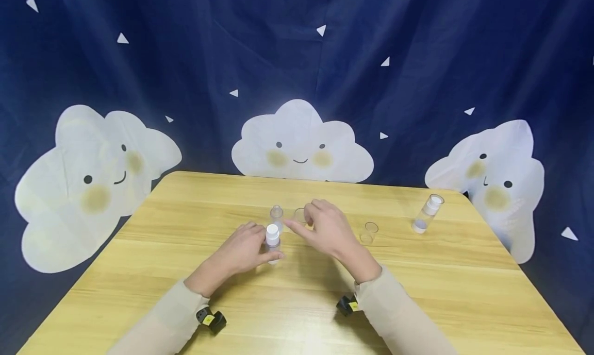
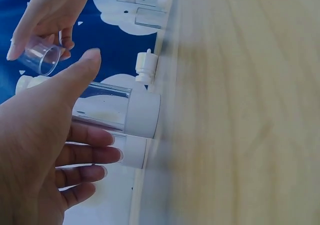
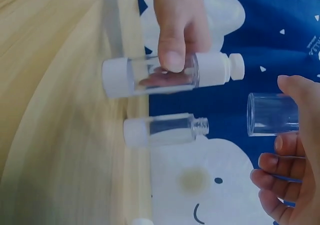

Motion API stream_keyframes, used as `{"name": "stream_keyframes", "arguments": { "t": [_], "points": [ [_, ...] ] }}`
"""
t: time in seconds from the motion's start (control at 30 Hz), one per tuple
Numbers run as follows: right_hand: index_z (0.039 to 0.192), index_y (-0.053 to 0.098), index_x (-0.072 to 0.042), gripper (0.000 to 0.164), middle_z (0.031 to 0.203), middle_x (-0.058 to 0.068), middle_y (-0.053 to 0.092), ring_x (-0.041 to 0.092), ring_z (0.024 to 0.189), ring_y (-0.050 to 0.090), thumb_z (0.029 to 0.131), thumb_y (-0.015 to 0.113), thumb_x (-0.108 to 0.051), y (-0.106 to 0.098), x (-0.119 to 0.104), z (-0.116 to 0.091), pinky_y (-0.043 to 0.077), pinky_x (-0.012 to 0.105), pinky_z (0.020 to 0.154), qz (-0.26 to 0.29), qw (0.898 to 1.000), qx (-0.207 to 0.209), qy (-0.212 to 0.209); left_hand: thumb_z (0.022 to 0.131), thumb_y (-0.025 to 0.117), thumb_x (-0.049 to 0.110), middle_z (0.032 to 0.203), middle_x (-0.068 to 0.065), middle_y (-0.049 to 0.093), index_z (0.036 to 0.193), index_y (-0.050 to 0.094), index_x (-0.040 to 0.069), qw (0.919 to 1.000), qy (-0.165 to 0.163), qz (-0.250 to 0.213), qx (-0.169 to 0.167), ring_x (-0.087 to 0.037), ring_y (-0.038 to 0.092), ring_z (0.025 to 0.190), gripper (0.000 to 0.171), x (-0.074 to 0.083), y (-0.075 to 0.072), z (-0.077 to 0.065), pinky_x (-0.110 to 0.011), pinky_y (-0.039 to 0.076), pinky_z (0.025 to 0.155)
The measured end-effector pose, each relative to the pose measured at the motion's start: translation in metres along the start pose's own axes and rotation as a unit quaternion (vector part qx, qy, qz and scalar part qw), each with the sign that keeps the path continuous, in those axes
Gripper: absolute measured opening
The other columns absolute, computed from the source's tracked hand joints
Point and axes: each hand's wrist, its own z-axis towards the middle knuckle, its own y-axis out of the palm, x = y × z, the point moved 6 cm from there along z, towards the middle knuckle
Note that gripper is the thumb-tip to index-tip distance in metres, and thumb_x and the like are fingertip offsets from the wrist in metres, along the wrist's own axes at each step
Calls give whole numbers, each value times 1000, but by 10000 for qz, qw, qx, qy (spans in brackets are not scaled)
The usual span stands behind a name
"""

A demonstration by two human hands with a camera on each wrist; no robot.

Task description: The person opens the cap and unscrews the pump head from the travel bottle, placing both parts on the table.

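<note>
My left hand (image 1: 241, 247) holds an upright clear bottle with a white pump top (image 1: 272, 234), its white base standing at the table surface. In the right wrist view the thumb lies across that bottle's clear body (image 3: 165, 80). Just behind it stands a second clear bottle (image 1: 276, 216) with a bare threaded neck (image 3: 201, 126) and a white base. My right hand (image 1: 325, 226) grips a clear cylindrical cap (image 3: 272, 115) by its side, raised above the table and apart from both bottles. The cap's open rim shows in the left wrist view.
Right of my right hand, another clear cap (image 1: 369, 232) stands on the wooden table (image 1: 287, 308). Farther right is a bottle with a white top under a clear cap (image 1: 429, 213). A loose white pump head (image 2: 146, 66) shows in the left wrist view. A dark blue curtain (image 1: 199, 61) hangs behind.
</note>
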Motion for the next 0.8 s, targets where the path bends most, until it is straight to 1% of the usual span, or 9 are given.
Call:
{"name": "stream_keyframes", "arguments": {
  "t": [0.1,0.23,0.37,0.47,0.57,0.8],
  "points": [
    [70,50,-15,49,69,-6,43,12,63,42,90,59,-59,-3,5,-5,39,27,59,-43,10000,43,-19,84,60,67,94,2,64,101,66,13,9999,48,106,-18,-19,54,92,57,1,-1,0,-41,45,88],
    [69,52,-13,49,69,-7,42,12,63,42,89,60,-57,-8,13,-11,39,28,58,-144,9998,106,-25,87,52,71,101,-2,65,105,65,12,9995,175,264,4,-21,54,95,64,2,-2,0,-41,46,90],
    [69,51,-14,47,69,-8,42,12,63,42,88,63,-56,-13,21,-18,39,27,57,-199,9997,130,-7,89,46,71,106,-6,64,109,65,9,9983,352,460,59,-23,54,101,69,2,-3,-1,-41,45,94],
    [69,50,-15,46,68,-8,42,12,62,42,87,64,-55,-16,26,-23,38,27,57,-207,9997,143,23,91,45,69,107,-7,63,110,64,6,9969,470,618,107,-25,54,105,69,3,-3,-1,-41,45,96],
    [70,50,-16,46,69,-8,42,12,63,42,87,65,-55,-19,31,-27,38,27,57,-247,9996,153,61,92,47,68,106,-8,62,110,64,4,9959,533,713,166,-26,54,105,68,3,-3,-2,-42,45,96],
    [74,52,-13,47,70,-7,42,12,62,41,87,65,-56,-26,46,-37,37,29,56,-433,9990,1,129,92,49,66,100,-7,60,107,64,4,9934,668,886,286,-25,54,98,66,4,-4,-2,-41,45,94]
  ]
}}
